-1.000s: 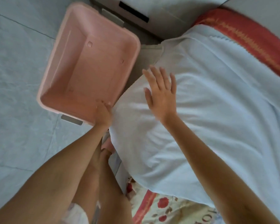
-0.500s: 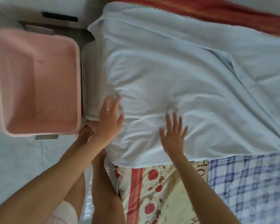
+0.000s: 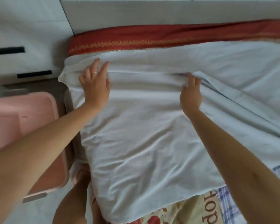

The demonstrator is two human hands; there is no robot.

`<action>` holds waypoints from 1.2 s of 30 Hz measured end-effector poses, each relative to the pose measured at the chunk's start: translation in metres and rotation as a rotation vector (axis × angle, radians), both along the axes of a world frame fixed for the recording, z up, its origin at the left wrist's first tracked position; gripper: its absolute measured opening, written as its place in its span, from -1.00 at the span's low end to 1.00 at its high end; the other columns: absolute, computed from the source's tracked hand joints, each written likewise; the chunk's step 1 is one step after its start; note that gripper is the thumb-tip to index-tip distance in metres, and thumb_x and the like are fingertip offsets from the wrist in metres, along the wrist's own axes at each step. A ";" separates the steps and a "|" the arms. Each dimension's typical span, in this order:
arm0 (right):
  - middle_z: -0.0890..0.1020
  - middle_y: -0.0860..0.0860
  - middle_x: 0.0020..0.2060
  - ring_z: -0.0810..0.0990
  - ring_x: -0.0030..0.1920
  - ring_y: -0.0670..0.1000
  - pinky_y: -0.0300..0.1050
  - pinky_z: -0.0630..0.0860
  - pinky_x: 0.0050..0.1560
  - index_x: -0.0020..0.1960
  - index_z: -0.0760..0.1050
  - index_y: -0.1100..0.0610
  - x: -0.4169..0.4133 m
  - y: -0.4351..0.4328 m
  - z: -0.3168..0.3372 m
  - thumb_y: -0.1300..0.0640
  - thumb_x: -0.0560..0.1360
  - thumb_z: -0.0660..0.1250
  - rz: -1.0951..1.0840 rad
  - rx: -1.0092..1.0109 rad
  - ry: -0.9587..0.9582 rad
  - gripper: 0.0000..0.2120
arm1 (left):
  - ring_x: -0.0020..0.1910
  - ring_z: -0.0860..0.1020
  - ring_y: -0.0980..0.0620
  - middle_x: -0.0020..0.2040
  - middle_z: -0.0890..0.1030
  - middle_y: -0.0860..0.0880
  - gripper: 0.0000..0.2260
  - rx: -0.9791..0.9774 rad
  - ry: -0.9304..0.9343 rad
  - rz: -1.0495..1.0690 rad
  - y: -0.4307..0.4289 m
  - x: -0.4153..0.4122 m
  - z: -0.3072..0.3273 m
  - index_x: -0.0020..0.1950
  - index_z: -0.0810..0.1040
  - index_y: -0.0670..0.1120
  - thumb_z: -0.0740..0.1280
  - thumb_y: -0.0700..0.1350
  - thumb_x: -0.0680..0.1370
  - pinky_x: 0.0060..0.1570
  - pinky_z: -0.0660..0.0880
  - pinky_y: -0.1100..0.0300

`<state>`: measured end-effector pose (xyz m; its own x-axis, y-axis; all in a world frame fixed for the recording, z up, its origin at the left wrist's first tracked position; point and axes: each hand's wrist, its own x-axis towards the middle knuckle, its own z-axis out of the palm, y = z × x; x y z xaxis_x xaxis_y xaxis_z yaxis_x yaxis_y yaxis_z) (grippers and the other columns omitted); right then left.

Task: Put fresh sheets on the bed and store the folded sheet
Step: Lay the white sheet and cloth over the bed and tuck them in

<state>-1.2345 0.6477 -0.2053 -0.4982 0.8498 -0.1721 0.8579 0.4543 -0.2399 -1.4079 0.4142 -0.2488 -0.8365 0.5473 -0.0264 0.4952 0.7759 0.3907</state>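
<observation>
While the left hand [image 3: 95, 85] lies flat on the white sheet [image 3: 144, 135] near the bed's [image 3: 136, 39] far left corner, the right hand [image 3: 191, 94] grips a fold — one hard tug could bunch the sheet or drag it crooked.

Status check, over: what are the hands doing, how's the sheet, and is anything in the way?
Left hand flat on white sheet. Right hand pinching a fold of it. Pink bin off to the left, nothing blocking.

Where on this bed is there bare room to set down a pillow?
The smoothest free patch is the sheet between both forearms, toward the near edge. The pink bin left of the bed looks empty. It's crowded along the fold, where the left hand and right hand work.
</observation>
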 end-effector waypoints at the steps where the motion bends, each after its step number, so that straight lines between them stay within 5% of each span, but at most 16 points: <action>1: 0.23 -0.01 0.41 0.42 -0.11 -0.01 -0.16 0.29 -0.31 0.44 0.23 -0.03 -0.003 0.008 0.001 0.38 0.56 0.06 -0.010 -0.008 -0.015 -0.47 | 0.36 0.26 -0.19 0.44 0.30 -0.11 -0.61 -0.002 0.018 -0.001 -0.001 -0.007 0.000 0.41 0.35 -0.02 0.20 -0.15 0.57 0.22 0.17 -0.10; 4: 0.29 -0.02 0.36 0.43 -0.08 0.03 -0.09 0.33 -0.19 0.42 0.26 -0.03 -0.028 0.041 -0.007 0.41 0.52 0.04 -0.024 0.009 -0.023 -0.44 | 0.22 0.40 -0.20 0.22 0.50 -0.12 -0.69 0.027 0.107 -0.053 0.012 -0.035 -0.010 0.22 0.50 -0.07 0.27 -0.27 0.49 0.11 0.22 -0.06; 6: 0.37 0.03 0.29 0.49 -0.05 0.09 -0.08 0.34 -0.18 0.35 0.35 0.02 -0.036 0.054 -0.011 0.30 0.57 0.08 -0.006 0.041 0.002 -0.60 | 0.07 0.46 -0.21 0.09 0.57 -0.12 -0.73 0.050 0.169 -0.092 0.015 -0.047 -0.014 0.13 0.53 -0.08 0.30 -0.29 0.46 0.02 0.28 -0.03; 9: 0.42 0.08 0.14 0.51 -0.05 0.12 -0.09 0.39 -0.12 0.18 0.48 0.16 -0.052 0.069 -0.017 0.14 0.61 0.13 -0.044 0.031 0.091 -0.77 | -0.10 0.51 -0.22 -0.09 0.60 -0.14 -0.88 0.142 0.186 -0.139 0.019 -0.064 -0.019 -0.02 0.55 -0.13 0.27 -0.22 0.48 -0.13 0.34 -0.01; 12: 0.32 0.05 0.05 0.43 -0.01 0.07 -0.20 0.34 0.03 0.09 0.48 0.29 -0.071 0.089 -0.020 0.14 0.59 0.17 -0.111 -0.042 0.216 -0.76 | -0.21 0.54 -0.22 -0.20 0.60 -0.19 -0.81 0.225 0.127 -0.113 0.019 -0.080 -0.023 -0.09 0.56 -0.18 0.27 -0.06 0.54 -0.27 0.40 0.00; 15: 0.36 0.13 0.23 0.34 0.23 0.17 -0.13 0.24 0.21 0.16 0.50 0.26 -0.095 0.112 -0.018 0.11 0.60 0.15 -0.108 -0.022 0.102 -0.72 | -0.24 0.54 -0.21 -0.23 0.60 -0.18 -0.73 0.222 0.137 -0.097 0.022 -0.091 -0.027 -0.14 0.55 -0.17 0.26 0.04 0.55 -0.34 0.36 0.05; 20: 0.37 0.16 0.31 0.36 0.28 0.22 -0.02 0.22 0.29 0.26 0.48 0.19 -0.116 0.120 -0.026 0.12 0.62 0.09 -0.040 -0.015 -0.135 -0.69 | -0.22 0.52 -0.23 -0.23 0.56 -0.18 -0.75 0.140 0.239 -0.118 0.020 -0.094 -0.033 -0.15 0.53 -0.17 0.19 -0.05 0.58 -0.40 0.30 0.05; 25: 0.53 0.18 0.17 0.47 0.19 0.20 -0.04 0.29 0.22 0.14 0.52 0.17 -0.126 0.126 -0.040 0.10 0.60 0.10 -0.068 -0.002 -0.036 -0.72 | -0.20 0.43 -0.22 -0.21 0.50 -0.19 -0.82 0.049 0.370 -0.142 0.024 -0.101 -0.040 -0.18 0.52 -0.18 0.23 -0.13 0.55 -0.30 0.25 0.00; 30: 0.55 0.25 0.17 0.45 0.22 0.25 -0.01 0.31 0.24 0.18 0.53 0.22 -0.128 0.124 -0.048 0.13 0.60 0.11 0.001 0.077 -0.144 -0.70 | -0.22 0.45 -0.20 -0.19 0.51 -0.17 -0.87 -0.019 0.424 -0.137 0.025 -0.102 -0.049 -0.17 0.49 -0.15 0.23 -0.14 0.53 -0.28 0.22 0.02; 34: 0.44 0.10 0.28 0.34 0.36 0.12 0.03 -0.01 0.48 0.28 0.41 0.08 -0.136 0.091 -0.048 0.16 0.55 0.20 -0.260 0.126 -0.064 -0.70 | -0.26 0.49 -0.20 -0.19 0.54 -0.16 -0.89 -0.044 0.386 -0.236 0.026 -0.110 -0.045 -0.16 0.48 -0.15 0.21 -0.16 0.53 -0.32 0.25 0.04; 36: 0.34 0.05 0.36 0.23 0.44 0.06 0.05 -0.13 0.50 0.34 0.33 0.04 -0.134 0.052 -0.043 0.14 0.51 0.27 -0.171 0.183 0.086 -0.60 | -0.27 0.51 -0.20 -0.20 0.54 -0.16 -0.81 -0.010 0.342 -0.301 0.022 -0.118 -0.038 -0.13 0.48 -0.16 0.19 -0.08 0.59 -0.34 0.29 0.03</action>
<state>-1.3683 0.6993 -0.2485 -0.3504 0.9362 0.0291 0.9060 0.3466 -0.2429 -1.5263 0.4364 -0.2870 -0.6019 0.7686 0.2167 0.7986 0.5806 0.1588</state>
